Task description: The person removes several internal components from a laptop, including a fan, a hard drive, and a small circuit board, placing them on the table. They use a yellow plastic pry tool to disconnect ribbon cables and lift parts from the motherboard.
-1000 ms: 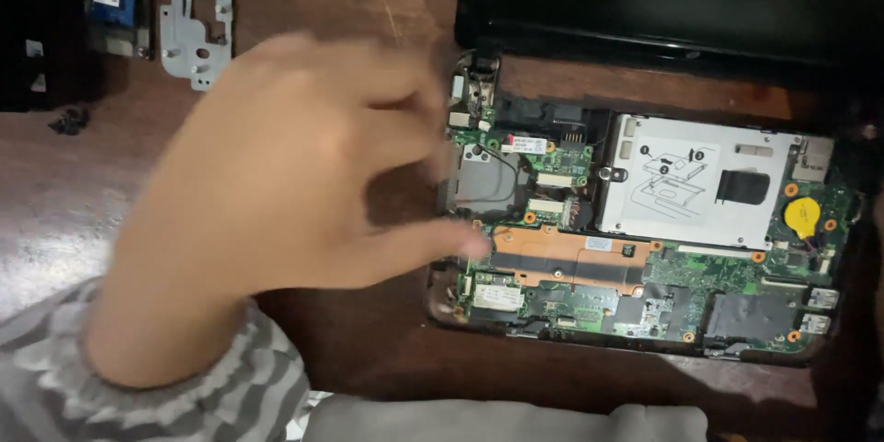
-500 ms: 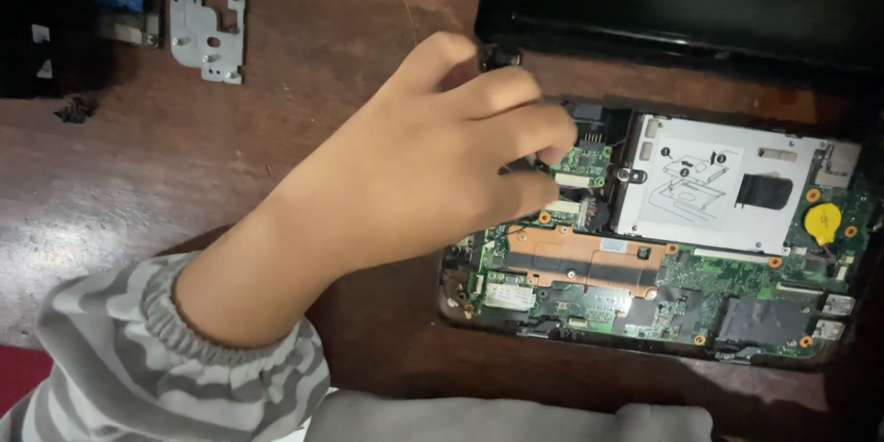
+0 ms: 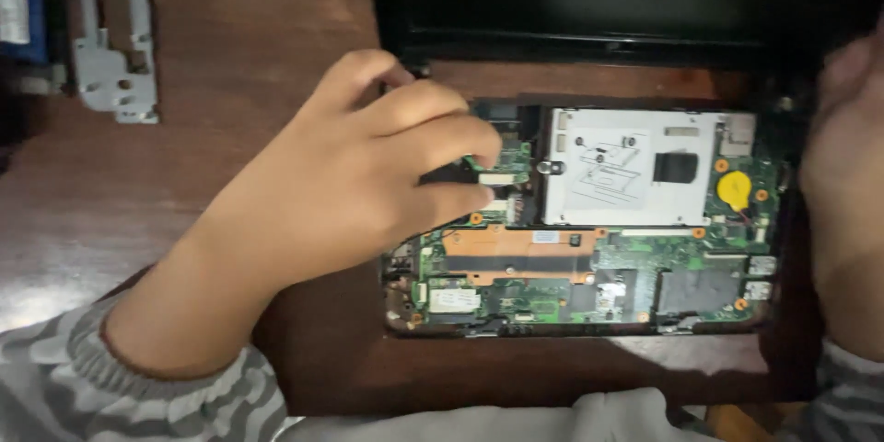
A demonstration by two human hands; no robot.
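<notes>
An opened laptop base [image 3: 589, 313] lies on the wooden table [image 3: 239, 28], green motherboard [image 3: 552, 290] exposed. The left hand [image 3: 350, 184] pinches a small component [image 3: 493, 161] at the board's upper left. The right hand [image 3: 843, 175] rests against the right edge; its grip cannot be told.

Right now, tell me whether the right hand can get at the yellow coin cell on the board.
Probably yes: the right hand sits beside the board's right edge, and the yellow coin cell lies uncovered close by.
</notes>
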